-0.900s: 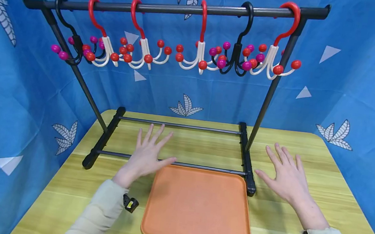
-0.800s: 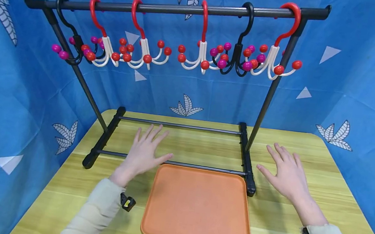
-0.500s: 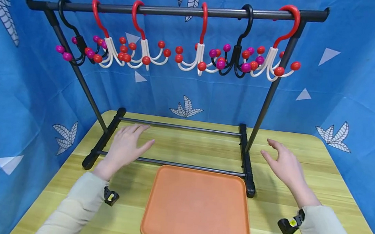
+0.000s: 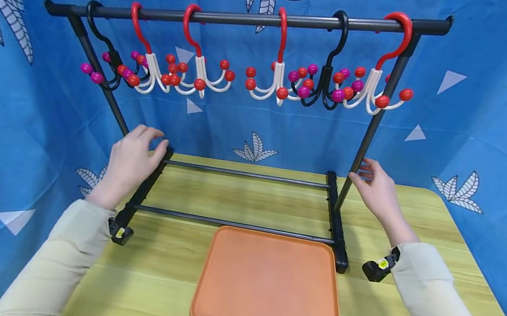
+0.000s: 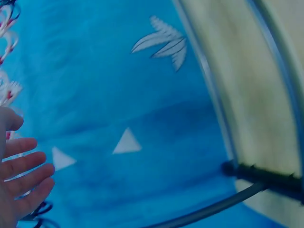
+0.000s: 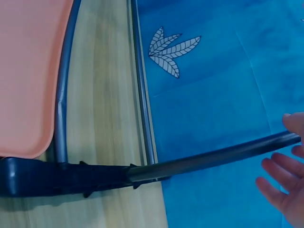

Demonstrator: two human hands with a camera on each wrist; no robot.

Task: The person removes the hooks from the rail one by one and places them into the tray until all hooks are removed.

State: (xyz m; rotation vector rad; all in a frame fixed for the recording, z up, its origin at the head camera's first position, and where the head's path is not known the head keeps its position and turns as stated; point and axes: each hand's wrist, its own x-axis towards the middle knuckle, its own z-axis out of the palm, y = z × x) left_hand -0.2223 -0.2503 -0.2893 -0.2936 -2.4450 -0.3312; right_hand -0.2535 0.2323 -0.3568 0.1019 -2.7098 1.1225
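A dark metal rack (image 4: 249, 20) stands on the table, its top bar carrying several hanging claw hooks. Some hooks are red and white with red balls, such as this red-and-white hook (image 4: 278, 75); black ones, such as this black hook (image 4: 323, 83), have magenta balls. My left hand (image 4: 133, 158), fingers relaxed and holding nothing, is in front of the left post in the head view. Beside the right post (image 4: 367, 134) is my right hand (image 4: 377, 186); in the right wrist view the post (image 6: 213, 156) runs between its thumb and spread fingers. Contact there cannot be told.
An orange tray (image 4: 270, 283) lies at the front, its back edge by the rack's front lower bar (image 4: 232, 223). The rack's black feet (image 4: 338, 228) rest on the wooden table (image 4: 386, 306). Blue patterned cloth (image 4: 219, 134) hangs behind and on both sides.
My left hand has moved left and up from above the lower bars to the left post. My right hand has risen to the right post. The fingers are less spread than before.
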